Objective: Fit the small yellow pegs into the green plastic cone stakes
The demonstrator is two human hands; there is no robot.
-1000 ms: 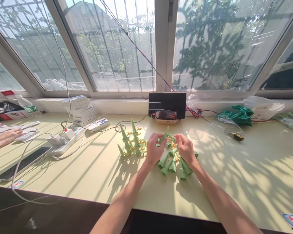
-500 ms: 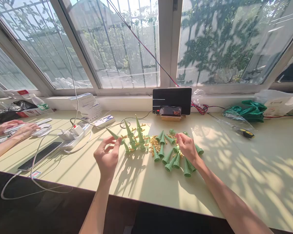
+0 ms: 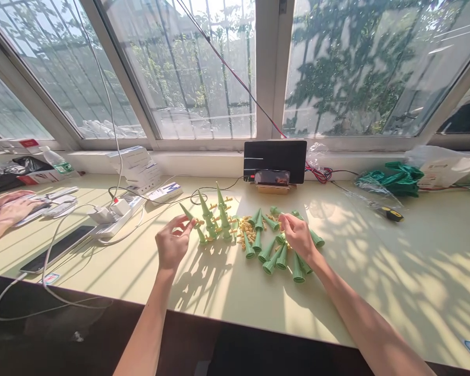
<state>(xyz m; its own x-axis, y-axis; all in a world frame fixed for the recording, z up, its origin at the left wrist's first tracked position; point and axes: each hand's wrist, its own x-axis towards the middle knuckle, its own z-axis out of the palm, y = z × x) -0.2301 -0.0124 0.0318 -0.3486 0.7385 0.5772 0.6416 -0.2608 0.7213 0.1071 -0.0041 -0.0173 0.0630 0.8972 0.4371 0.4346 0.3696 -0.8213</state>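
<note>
My left hand pinches a slim green plastic cone, its tip leaning up and to the left. Beside it stand several upright green cones with small yellow pegs sticking out sideways. My right hand has its fingers closed together over the far side of a pile of loose green cones; whatever lies between its fingertips is hidden. Small yellow pegs are heaped between the standing cones and the loose ones.
A tablet with a phone leaning before it stands by the window. At left are a power strip, a large phone, cables and another person's hands. A yellow-black tool and green plastic bag lie right.
The cone in my left hand has moved a little right, closer to the standing cones, and points more upward. My right hand stays over the pile. The other person's hands have shifted left.
</note>
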